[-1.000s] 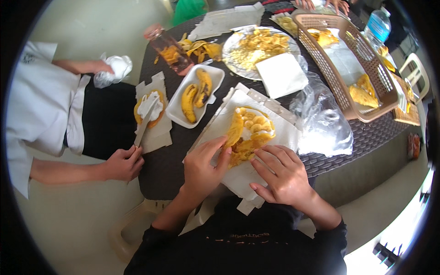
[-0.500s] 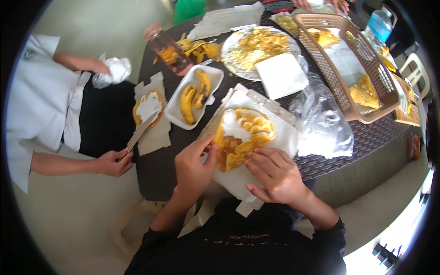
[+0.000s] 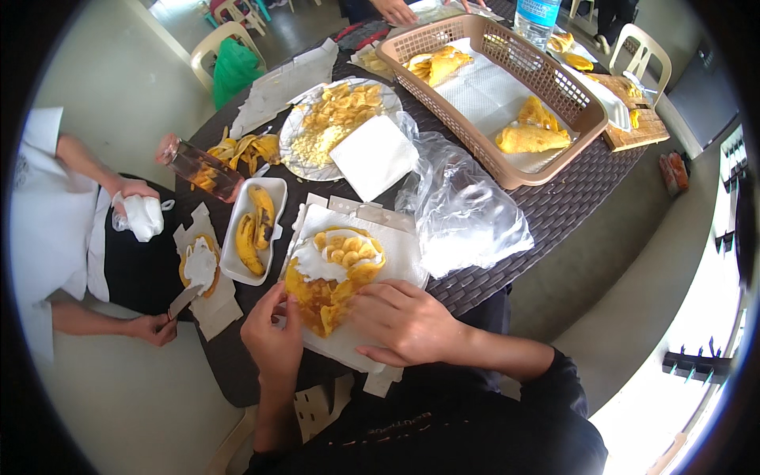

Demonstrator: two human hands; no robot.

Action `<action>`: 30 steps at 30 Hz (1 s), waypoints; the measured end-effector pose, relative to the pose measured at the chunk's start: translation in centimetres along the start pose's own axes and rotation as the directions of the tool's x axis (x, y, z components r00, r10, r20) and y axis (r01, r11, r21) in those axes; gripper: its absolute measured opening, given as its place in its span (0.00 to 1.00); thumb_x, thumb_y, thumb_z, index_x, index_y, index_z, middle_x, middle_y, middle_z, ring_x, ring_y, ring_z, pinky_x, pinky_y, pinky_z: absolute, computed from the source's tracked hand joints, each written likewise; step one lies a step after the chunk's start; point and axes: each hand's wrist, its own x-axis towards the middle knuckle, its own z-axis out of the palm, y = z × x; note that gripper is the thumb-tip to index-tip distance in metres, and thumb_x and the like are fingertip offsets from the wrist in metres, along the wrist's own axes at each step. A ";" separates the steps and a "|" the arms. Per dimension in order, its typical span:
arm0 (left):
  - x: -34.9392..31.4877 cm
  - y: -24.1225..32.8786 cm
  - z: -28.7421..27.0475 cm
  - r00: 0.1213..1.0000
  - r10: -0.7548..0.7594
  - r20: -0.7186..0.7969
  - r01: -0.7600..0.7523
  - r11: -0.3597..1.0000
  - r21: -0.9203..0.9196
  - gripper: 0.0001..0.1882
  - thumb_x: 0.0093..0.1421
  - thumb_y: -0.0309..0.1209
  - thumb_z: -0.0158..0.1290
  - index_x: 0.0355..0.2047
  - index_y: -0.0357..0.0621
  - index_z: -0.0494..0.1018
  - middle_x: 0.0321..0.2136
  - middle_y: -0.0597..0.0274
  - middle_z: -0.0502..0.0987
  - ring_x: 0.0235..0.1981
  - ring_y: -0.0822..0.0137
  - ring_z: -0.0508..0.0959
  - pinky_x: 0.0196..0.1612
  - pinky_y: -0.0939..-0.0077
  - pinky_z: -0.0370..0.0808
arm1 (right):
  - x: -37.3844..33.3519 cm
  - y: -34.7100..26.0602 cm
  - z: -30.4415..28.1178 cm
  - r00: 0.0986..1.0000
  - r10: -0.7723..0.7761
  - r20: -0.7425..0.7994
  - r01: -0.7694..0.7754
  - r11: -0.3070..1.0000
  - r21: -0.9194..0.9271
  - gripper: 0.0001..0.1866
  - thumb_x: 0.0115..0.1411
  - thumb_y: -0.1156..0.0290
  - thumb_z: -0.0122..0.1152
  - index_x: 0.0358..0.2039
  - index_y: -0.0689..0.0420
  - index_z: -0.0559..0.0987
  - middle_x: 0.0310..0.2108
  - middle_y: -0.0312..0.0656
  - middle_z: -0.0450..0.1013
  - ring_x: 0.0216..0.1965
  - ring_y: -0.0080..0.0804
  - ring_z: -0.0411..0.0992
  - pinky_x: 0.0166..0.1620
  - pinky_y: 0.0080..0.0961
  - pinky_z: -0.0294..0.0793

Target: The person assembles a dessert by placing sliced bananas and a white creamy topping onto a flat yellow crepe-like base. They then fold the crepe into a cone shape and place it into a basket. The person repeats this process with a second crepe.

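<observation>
A golden-brown crepe (image 3: 323, 297) lies in front of me on a paper towel (image 3: 400, 244) over cardboard. White cream (image 3: 315, 266) and banana slices (image 3: 347, 252) show on its far part, while its near part is browned and looks partly folded over. My left hand (image 3: 273, 336) has thumb and fingers closed on the crepe's left edge. My right hand (image 3: 408, 321) lies over the crepe's near right edge, fingers bent; whether they grip it is hidden. Left of the crepe, a white foam tray (image 3: 255, 271) holds spotted bananas (image 3: 252, 237).
At left, a co-worker holds a knife (image 3: 184, 302) by a cream-topped crepe (image 3: 199, 267) and a white bag (image 3: 144, 218). A plate of banana slices (image 3: 297, 162), a bottle (image 3: 199, 168), a clear plastic bag (image 3: 467, 218) and a brown basket (image 3: 507, 170) with folded crepes stand beyond.
The whole view has shifted, so the table sits further left. Both hands stay at the crepe. The co-worker's knife has drawn back from the cream to that crepe's near edge.
</observation>
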 end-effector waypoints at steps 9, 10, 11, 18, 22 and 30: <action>-0.2 -0.5 0.1 1.000 -0.029 0.012 0.029 0.999 0.016 0.14 0.59 0.22 0.62 0.46 0.36 0.82 0.35 0.53 0.85 0.24 0.67 0.82 0.29 0.74 0.76 | -0.2 0.0 0.3 1.000 -0.001 -0.021 0.001 1.000 0.001 0.21 0.60 0.55 0.65 0.40 0.63 0.82 0.46 0.48 0.78 0.52 0.44 0.75 0.56 0.38 0.74; -0.3 -0.7 0.1 0.999 -0.033 0.015 0.033 0.999 0.010 0.14 0.59 0.22 0.62 0.46 0.36 0.82 0.35 0.53 0.85 0.24 0.66 0.82 0.29 0.74 0.76 | -0.2 0.1 0.4 1.000 -0.006 -0.030 0.006 1.000 0.007 0.21 0.60 0.55 0.65 0.40 0.63 0.82 0.46 0.48 0.78 0.52 0.44 0.75 0.56 0.39 0.74; -0.4 -0.9 0.1 0.999 -0.042 0.005 0.042 0.999 -0.001 0.14 0.59 0.21 0.62 0.46 0.35 0.82 0.34 0.53 0.85 0.25 0.66 0.82 0.29 0.74 0.76 | -0.3 0.2 0.3 1.000 -0.016 -0.027 0.016 1.000 0.013 0.21 0.60 0.55 0.65 0.39 0.64 0.82 0.46 0.49 0.77 0.51 0.45 0.75 0.56 0.39 0.74; -0.3 -0.7 0.6 1.000 -0.027 -0.014 0.027 0.999 -0.032 0.13 0.59 0.21 0.61 0.45 0.33 0.82 0.36 0.52 0.85 0.26 0.66 0.82 0.29 0.74 0.77 | -0.6 0.3 0.5 1.000 -0.008 -0.020 0.008 0.999 0.032 0.22 0.62 0.54 0.64 0.39 0.64 0.82 0.46 0.50 0.77 0.52 0.46 0.75 0.56 0.39 0.74; -0.7 -1.0 0.8 0.999 -0.022 -0.032 0.022 1.000 -0.002 0.12 0.59 0.20 0.61 0.45 0.33 0.81 0.35 0.52 0.85 0.26 0.65 0.82 0.29 0.73 0.77 | -0.8 0.1 0.2 1.000 0.017 0.001 -0.017 0.998 0.052 0.22 0.58 0.59 0.68 0.43 0.66 0.81 0.47 0.50 0.76 0.54 0.48 0.74 0.58 0.41 0.74; -0.7 -1.3 0.9 0.999 -0.008 -0.035 0.007 1.000 -0.019 0.12 0.59 0.22 0.62 0.44 0.33 0.82 0.33 0.51 0.84 0.24 0.64 0.81 0.28 0.73 0.76 | -0.8 0.1 0.6 1.000 0.012 -0.003 -0.012 1.000 0.007 0.21 0.61 0.55 0.65 0.40 0.63 0.82 0.47 0.48 0.77 0.53 0.44 0.74 0.57 0.38 0.73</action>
